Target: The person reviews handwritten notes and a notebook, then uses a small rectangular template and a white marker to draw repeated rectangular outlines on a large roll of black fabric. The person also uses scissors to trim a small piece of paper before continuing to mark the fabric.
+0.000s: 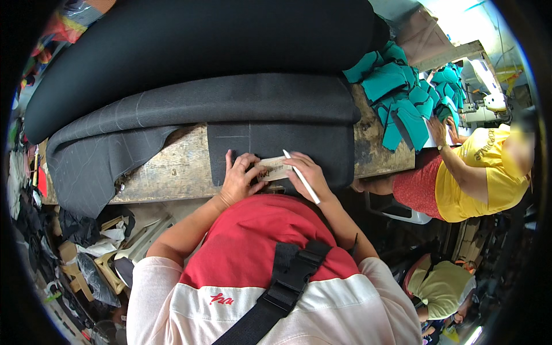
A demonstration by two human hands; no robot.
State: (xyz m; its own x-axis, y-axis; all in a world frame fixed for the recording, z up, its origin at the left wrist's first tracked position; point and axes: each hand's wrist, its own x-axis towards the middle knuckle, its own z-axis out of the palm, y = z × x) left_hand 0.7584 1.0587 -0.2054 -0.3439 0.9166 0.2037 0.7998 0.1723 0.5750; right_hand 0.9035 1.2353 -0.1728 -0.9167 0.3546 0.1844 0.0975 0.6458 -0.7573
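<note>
On the dark grey fabric point(302, 135) at the table's front edge lies a small beige pattern piece point(273, 169) with dark handwriting on it. My left hand point(237, 177) grips its left end, thumb and fingertips on the piece and one outer finger stretched out on the cloth. Between the fingers of my right hand point(310, 174) slants a slim white marking pen point(303, 179). That hand rests at the right end of the pattern piece. Pale chalk-like lines point(230, 137) cross the fabric just beyond my left hand.
A large black roll point(201, 40) fills the back of the worn wooden table point(167, 172). Grey cloth point(86, 167) hangs over the left front edge. Teal cut pieces point(397, 86) are heaped at right, near a person in yellow point(474, 167). Another person point(443, 287) is lower right.
</note>
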